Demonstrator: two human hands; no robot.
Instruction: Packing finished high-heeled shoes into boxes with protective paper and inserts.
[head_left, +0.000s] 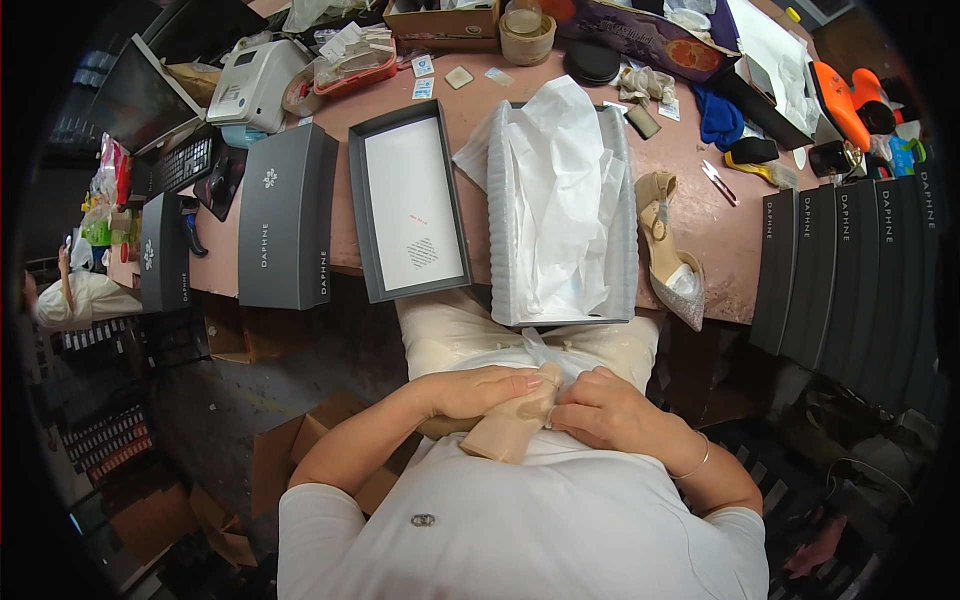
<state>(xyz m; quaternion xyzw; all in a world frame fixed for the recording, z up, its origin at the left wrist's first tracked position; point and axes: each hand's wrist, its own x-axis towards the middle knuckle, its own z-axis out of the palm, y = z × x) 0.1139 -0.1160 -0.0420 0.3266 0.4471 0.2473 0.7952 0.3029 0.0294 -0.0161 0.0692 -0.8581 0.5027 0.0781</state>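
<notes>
Beige and soft-looking, the shoe (510,425) sits in your lap at the lower centre of the frame, just below the table edge. Your left hand (480,390) lies over its upper side with the fingers curled down onto it, clasping it. Your right hand (610,410) closes on the shoe's right end, the fingertips pinching there together with a bit of thin white wrapping (545,350) that rises between your hands; how firmly it pinches you cannot tell from here.

Straight above your hands, at the centre of the frame, an open grey shoe box (500,220) stands on the pink table (700,210), filled with crumpled white tissue paper (565,190). Just to its left lies the box's lid (405,200), turned inner side up and overhanging the table edge. Left of that lies a closed dark grey box (285,215), and a smaller one (165,250) further left. Just right of the open box, a matching beige heeled sandal (670,250) with a glittery toe lies on the table, toe toward you. A row of dark grey boxes (850,270) stands on end at the right of the frame. Near the upper left, a white label printer (255,80) sits beside a keyboard (185,160). At the far left edge another person's sleeve (75,295) shows.
</notes>
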